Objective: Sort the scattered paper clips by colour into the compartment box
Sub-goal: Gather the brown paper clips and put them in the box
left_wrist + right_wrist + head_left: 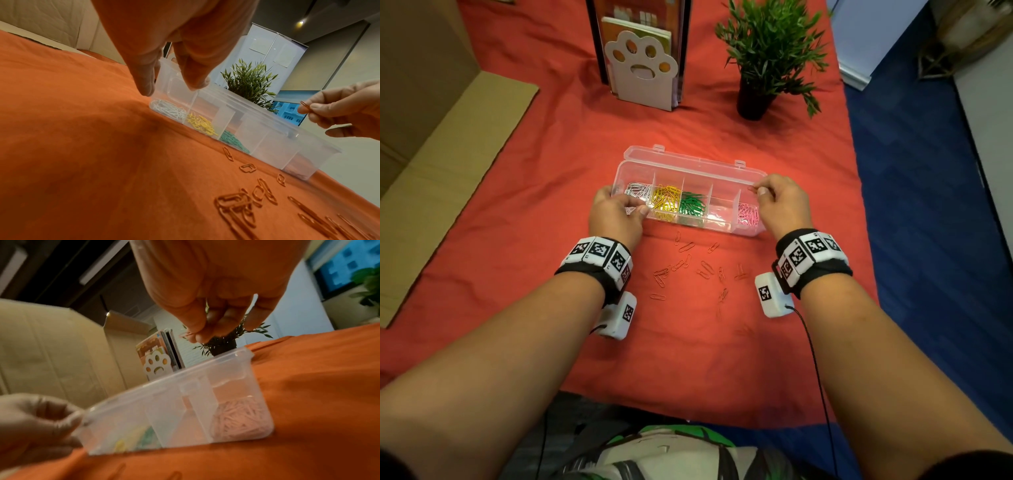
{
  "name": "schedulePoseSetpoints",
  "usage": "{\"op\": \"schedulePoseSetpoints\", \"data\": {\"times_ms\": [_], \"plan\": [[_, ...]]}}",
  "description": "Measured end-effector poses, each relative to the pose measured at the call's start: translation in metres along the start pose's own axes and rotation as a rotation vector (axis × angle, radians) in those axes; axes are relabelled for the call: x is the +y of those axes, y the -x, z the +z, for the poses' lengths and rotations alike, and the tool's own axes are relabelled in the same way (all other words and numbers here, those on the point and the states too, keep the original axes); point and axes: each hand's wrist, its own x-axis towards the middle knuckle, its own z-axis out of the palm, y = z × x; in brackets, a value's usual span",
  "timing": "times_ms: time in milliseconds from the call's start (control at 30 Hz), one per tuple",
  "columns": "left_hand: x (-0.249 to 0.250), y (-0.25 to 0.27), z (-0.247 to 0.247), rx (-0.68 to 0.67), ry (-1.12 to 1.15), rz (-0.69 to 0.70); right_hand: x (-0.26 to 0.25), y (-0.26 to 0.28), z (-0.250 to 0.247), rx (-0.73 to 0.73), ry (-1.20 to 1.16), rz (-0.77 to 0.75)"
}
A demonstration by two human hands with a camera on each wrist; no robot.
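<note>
Now left hand (616, 214) grips left end of compartment box (722, 224), thumb and fingers curled round rim; right hand (782, 202) pinches orange clip (304, 105) above right end.

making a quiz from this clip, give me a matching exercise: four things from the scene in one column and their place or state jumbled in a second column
Things:
1. white clips
2. green clips
3. orange clip
4. potted plant

Places or states:
A. pinched in the right hand
B. standing on the cloth beyond the compartment box
C. end compartment by the left hand
D. middle compartment of five

Pairs: 1-C, 2-D, 3-A, 4-B
</note>
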Motion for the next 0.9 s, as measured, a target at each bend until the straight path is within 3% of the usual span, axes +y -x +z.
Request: {"op": "schedulePoseSetpoints", "data": {"times_ms": [267,433,633,767,900], "plan": [[0.000,0.003,0.000,0.005,-0.003,0.000,-0.017,0.005,0.013,-0.101,0.119,-0.071],[0.004,0.002,-0.001,0.007,-0.008,0.001,-0.018,0.010,-0.007,-0.038,0.034,-0.102],[0.011,-0.001,-0.003,-0.017,-0.041,-0.003,-0.006,0.038,-0.023,-0.110,0.052,-0.098],[0.011,0.010,-0.005,-0.031,-0.050,0.053,0.012,0.071,-0.028,-0.231,0.154,-0.068],[0.004,0.051,-0.001,0.119,-0.130,0.096,0.036,0.112,-0.023,-0.375,0.267,0.009]]}}
